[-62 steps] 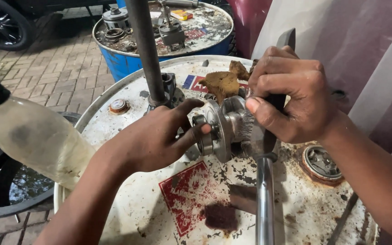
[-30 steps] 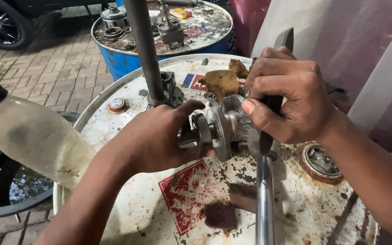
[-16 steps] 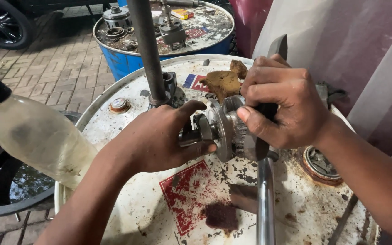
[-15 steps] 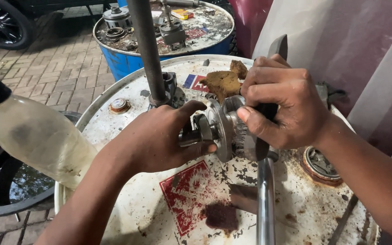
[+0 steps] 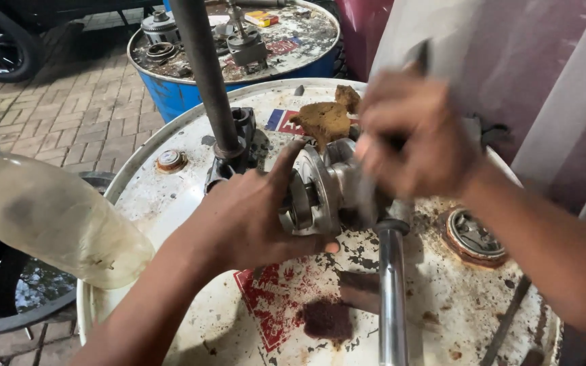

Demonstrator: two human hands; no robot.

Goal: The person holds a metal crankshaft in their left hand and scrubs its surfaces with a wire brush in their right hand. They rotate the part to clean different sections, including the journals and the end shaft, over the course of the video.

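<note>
While left hand [image 5: 239,217] grips flanged metal part [image 5: 317,193], right hand [image 5: 418,135] blurred

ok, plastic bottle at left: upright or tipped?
Tipped. The plastic bottle lies slanted, its dark cap end up toward the left frame edge and its base over the white drum's rim. Neither hand touches it.

The drum top [image 5: 191,203] is painted white, flecked with rust-brown stains and marked by a red patch [image 5: 272,305]. A silver-grey metal part [image 5: 317,193] is seen beside a brown rag [image 5: 323,122]. The second drum [image 5: 171,95] is blue; the bottle [image 5: 49,217] is cloudy yellowish.
</note>
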